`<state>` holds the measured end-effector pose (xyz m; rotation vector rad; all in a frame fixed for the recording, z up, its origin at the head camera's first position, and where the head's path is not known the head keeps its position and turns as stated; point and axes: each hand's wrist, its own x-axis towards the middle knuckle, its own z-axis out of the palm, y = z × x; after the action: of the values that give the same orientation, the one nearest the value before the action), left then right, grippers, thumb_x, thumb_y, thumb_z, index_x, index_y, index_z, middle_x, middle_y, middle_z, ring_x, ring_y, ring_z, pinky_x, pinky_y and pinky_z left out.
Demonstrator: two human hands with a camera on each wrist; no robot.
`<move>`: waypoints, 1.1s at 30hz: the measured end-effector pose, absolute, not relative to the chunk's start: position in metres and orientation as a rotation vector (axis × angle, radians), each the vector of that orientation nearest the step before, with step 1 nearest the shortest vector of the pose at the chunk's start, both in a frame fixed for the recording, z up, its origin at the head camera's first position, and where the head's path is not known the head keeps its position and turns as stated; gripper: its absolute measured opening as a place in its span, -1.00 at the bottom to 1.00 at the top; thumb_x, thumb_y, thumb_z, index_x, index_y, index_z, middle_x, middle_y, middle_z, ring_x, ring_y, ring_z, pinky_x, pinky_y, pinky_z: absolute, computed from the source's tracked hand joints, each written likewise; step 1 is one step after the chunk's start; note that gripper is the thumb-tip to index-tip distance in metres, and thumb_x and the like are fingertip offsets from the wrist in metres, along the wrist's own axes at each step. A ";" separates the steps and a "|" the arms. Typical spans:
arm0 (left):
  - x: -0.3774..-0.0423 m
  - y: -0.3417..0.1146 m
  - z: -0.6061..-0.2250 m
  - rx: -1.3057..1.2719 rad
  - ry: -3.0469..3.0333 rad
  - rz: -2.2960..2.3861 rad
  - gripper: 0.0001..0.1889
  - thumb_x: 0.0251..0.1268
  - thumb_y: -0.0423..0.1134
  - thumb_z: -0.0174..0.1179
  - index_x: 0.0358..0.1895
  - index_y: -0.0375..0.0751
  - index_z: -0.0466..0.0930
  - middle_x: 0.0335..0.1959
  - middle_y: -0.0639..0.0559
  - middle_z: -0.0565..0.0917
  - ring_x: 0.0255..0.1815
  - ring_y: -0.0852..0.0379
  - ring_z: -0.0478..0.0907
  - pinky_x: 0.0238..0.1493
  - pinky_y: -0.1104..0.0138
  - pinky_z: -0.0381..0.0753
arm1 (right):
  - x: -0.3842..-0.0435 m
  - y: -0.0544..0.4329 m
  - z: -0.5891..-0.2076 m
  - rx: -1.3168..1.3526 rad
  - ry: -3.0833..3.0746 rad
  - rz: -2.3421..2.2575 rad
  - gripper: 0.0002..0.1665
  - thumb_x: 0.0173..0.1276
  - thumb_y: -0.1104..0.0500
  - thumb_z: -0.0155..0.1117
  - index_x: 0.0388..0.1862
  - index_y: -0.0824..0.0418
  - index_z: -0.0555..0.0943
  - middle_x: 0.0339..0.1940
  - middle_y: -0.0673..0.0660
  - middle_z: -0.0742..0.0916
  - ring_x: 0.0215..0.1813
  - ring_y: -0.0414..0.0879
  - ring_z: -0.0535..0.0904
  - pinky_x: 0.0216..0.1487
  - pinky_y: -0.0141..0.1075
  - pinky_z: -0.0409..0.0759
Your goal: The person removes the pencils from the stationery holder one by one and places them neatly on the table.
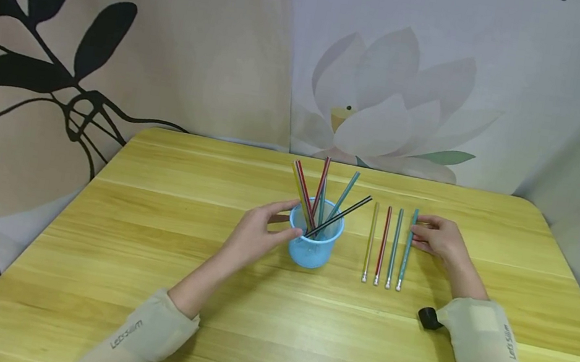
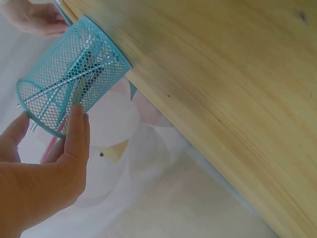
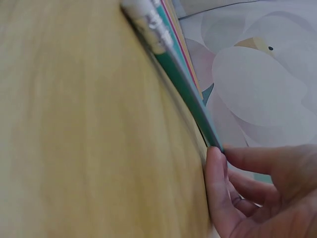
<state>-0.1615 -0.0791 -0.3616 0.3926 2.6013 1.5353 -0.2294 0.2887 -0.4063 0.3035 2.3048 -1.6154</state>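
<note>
A light-blue mesh pencil cup stands upright on the wooden table, with several yellow, red, green and black pencils leaning in it. My left hand grips the cup near its rim, thumb at the front and fingers round the far side; the left wrist view shows its fingertips on the mesh. To the right, my right hand pinches a green pencil between thumb and fingers. Left of that pencil lie a yellow pencil, a red pencil and another green pencil, roughly side by side, erasers toward me.
The wooden table ends at a wall covering printed with leaves and a flower. A small black object sits at the right sleeve's cuff, below the right hand. Wood surface lies in front of the cup and pencils.
</note>
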 end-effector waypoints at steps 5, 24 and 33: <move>-0.161 -0.079 -0.362 0.397 2.606 1.534 -0.39 0.30 -0.20 0.34 0.41 -0.14 0.42 0.40 -0.14 0.50 0.29 -0.16 0.58 0.19 0.08 0.68 | -0.231 0.288 -0.408 0.289 2.334 -1.586 -0.29 0.52 0.28 0.10 0.53 0.48 0.13 -0.28 -0.08 0.57 -0.38 -0.38 0.59 -0.19 -0.51 0.74; -0.161 -0.079 -0.362 0.400 2.594 1.537 -0.38 0.31 -0.20 0.33 0.42 -0.15 0.40 0.42 -0.14 0.47 0.31 -0.19 0.56 0.21 0.07 0.66 | -0.233 0.288 -0.413 0.310 2.395 -1.540 -0.29 0.50 0.30 0.15 0.52 0.44 0.16 -0.15 0.08 0.61 -0.38 -0.35 0.63 -0.18 -0.45 0.76; -0.161 -0.079 -0.361 0.397 2.595 1.537 -0.38 0.30 -0.19 0.34 0.42 -0.15 0.40 0.42 -0.13 0.47 0.31 -0.18 0.56 0.20 0.08 0.67 | -0.234 0.286 -0.414 0.326 2.437 -1.499 -0.31 0.49 0.30 0.16 0.52 0.40 0.20 -0.10 0.15 0.61 -0.41 -0.36 0.65 -0.21 -0.45 0.76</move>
<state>-0.1607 -0.0786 -0.3608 0.3969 2.5945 1.5368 -0.2341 0.2858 -0.4145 0.3262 2.4368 -1.4994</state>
